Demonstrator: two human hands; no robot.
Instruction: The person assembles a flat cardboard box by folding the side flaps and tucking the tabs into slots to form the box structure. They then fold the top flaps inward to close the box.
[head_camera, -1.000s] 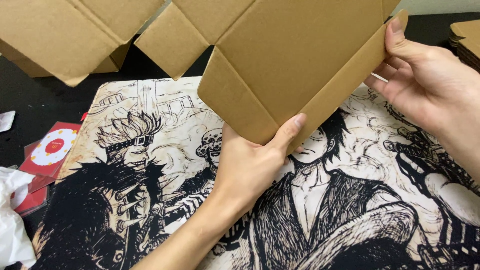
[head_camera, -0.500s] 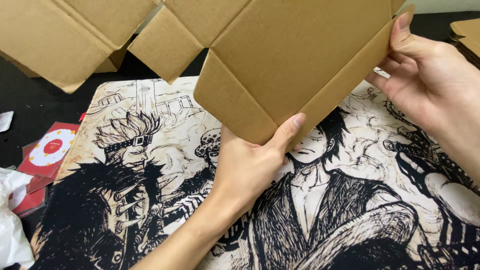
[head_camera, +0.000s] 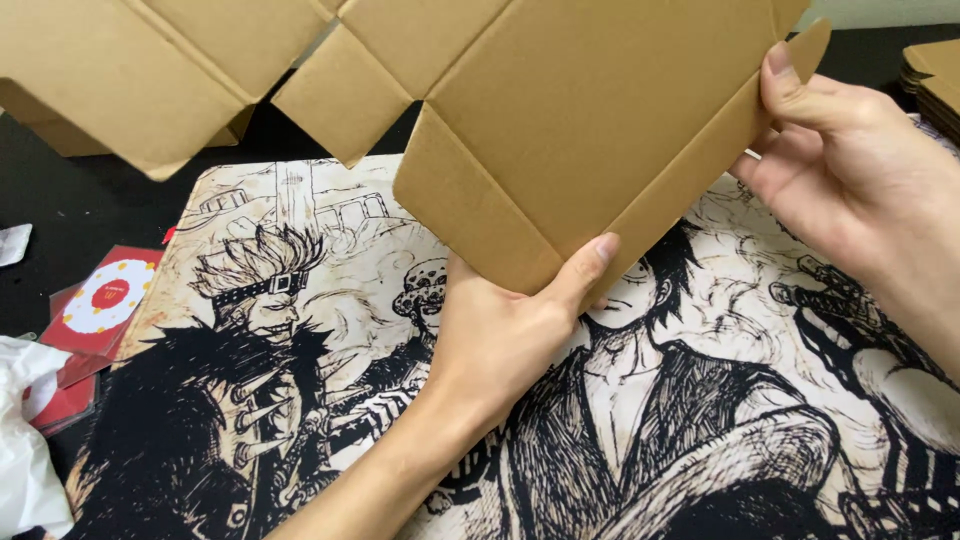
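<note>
While held up over the desk (head_camera: 70, 200), the flat cardboard box blank (head_camera: 560, 110) fills the frame from 10 to 1 o'clock: plain brown corrugated, matte, w/ creased fold lines and angled flaps. Left hand (head_camera: 505, 335) grips its lower corner near centre, thumb pressed on the face, fingers behind. Right hand (head_camera: 840, 165) at 2 o'clock pinches the narrow side flap, thumb on top. Below lies a printed mat (head_camera: 700, 400), black-and-cream ink-style comic art. Red packets (head_camera: 95, 310) and white crumpled plastic (head_camera: 25, 440) sit at 8–9 o'clock; more cardboard stack (head_camera: 935, 80) at 2 o'clock edge.
</note>
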